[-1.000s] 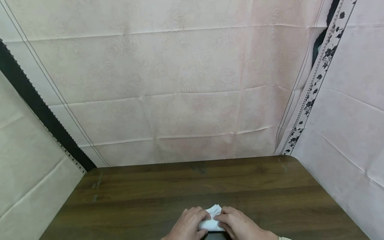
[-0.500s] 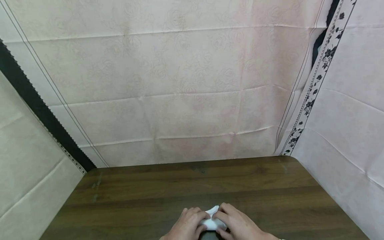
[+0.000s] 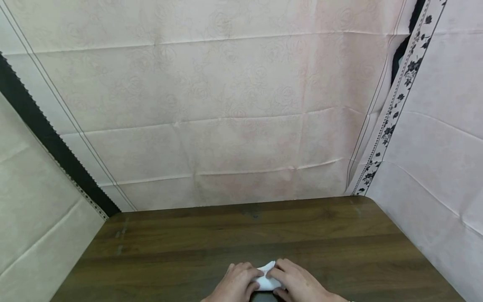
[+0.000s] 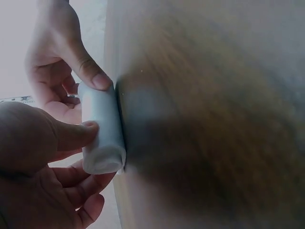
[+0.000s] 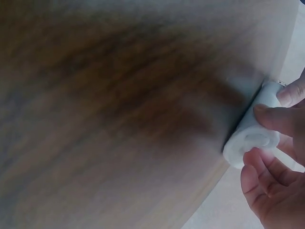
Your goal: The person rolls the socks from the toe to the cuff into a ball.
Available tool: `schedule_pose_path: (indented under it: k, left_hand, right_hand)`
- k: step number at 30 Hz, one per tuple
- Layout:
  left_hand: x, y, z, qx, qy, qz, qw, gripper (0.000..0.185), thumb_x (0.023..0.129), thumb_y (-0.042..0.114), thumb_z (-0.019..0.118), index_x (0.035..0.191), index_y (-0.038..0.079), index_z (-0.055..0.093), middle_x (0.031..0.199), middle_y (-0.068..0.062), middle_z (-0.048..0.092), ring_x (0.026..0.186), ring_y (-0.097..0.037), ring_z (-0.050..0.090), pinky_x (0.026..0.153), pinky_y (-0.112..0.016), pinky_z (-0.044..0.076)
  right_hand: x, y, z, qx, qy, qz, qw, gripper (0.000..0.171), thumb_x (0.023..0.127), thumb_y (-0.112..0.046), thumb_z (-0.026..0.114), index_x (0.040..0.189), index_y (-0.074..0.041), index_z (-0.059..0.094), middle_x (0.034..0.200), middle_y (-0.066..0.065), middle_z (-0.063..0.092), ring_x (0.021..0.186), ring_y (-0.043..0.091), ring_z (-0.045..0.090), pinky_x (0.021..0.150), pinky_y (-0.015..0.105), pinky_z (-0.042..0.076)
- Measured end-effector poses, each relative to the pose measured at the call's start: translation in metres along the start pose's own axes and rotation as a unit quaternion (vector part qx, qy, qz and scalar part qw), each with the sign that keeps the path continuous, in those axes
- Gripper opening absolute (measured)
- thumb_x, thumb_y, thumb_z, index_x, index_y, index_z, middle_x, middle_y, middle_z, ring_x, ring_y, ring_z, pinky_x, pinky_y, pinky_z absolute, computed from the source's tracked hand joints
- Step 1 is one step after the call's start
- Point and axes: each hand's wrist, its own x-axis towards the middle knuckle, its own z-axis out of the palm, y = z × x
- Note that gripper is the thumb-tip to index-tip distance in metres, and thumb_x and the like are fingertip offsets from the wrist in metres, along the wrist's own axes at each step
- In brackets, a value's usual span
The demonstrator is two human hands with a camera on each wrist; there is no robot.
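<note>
Backdrop: pale pink floral-embossed cloth (image 3: 226,105) hung behind and to both sides, black trim strip (image 3: 41,134) at 9 o'clock, floral border band (image 3: 392,113) at 3 o'clock.

Table (image 3: 226,235): dark wood, nothing on it except the work at 6 o'clock, right at the near edge.

Left hand (image 3: 235,285) and right hand (image 3: 298,285) side by side at 6 o'clock, knuckles up, both on the one item.

White cloth roll (image 3: 267,280): small, sits between the two hands, lying on the tabletop. In the wrist views it reads as a tight cylinder (image 4: 102,129), spiral visible at the end face (image 5: 250,140).

Fingers: both hands curled round the roll. Left thumb on one side with fingers wrapped under; right thumb and fingertips pinch the other end. Neither hand is open or free.

Progress, my read: rolling is essentially done, the cloth is wound up compact with no loose tail showing. Left: final tightening or squaring off, then letting go. Can't tell if the outer edge is tucked.
</note>
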Motion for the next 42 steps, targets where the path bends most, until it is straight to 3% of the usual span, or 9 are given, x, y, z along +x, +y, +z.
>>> schedule_pose_path:
  k: [11, 20, 31, 42]
  left_hand:
    - [-0.006, -0.001, 0.0, -0.027, 0.054, 0.025, 0.9979, 0.021, 0.086, 0.02, 0.082, 0.106, 0.017, 0.075, 0.098, 0.013, 0.059, 0.085, -0.001, 0.052, 0.073, -0.025, 0.042]
    - [-0.008, -0.005, 0.003, -0.005, 0.095, 0.067, 0.9932, 0.025, 0.082, 0.015, 0.084, 0.104, 0.018, 0.074, 0.097, 0.013, 0.057, 0.086, -0.001, 0.048, 0.074, -0.024, 0.043]
    - [-0.007, -0.004, 0.002, -0.016, 0.07, 0.044, 0.9964, 0.03, 0.08, 0.016, 0.086, 0.106, 0.021, 0.072, 0.1, 0.015, 0.059, 0.087, -0.002, 0.049, 0.071, -0.024, 0.042]
    - [-0.005, -0.003, -0.001, -0.013, 0.047, 0.03, 0.9984, 0.022, 0.087, 0.019, 0.081, 0.107, 0.023, 0.073, 0.101, 0.017, 0.061, 0.087, -0.001, 0.052, 0.069, -0.022, 0.036]
  right_hand:
    - [0.001, 0.0, -0.002, 0.01, -0.015, 0.002, 1.0, 0.027, 0.081, -0.012, 0.085, 0.104, -0.017, 0.072, 0.097, -0.008, 0.057, 0.084, 0.001, 0.052, 0.07, 0.01, 0.042]
    - [0.005, 0.001, -0.01, 0.111, -0.066, 0.041, 0.991, 0.02, 0.091, -0.011, 0.075, 0.11, -0.014, 0.074, 0.097, -0.008, 0.059, 0.081, -0.004, 0.051, 0.068, 0.012, 0.044]
    - [0.008, 0.005, -0.016, 0.167, -0.125, 0.099, 0.973, 0.021, 0.098, -0.012, 0.066, 0.118, -0.011, 0.073, 0.098, -0.009, 0.061, 0.081, -0.004, 0.051, 0.067, 0.019, 0.048]
    - [0.005, 0.003, -0.014, 0.108, -0.098, 0.061, 0.987, 0.018, 0.1, -0.015, 0.064, 0.116, -0.01, 0.072, 0.097, -0.006, 0.06, 0.079, -0.003, 0.049, 0.064, 0.015, 0.044]
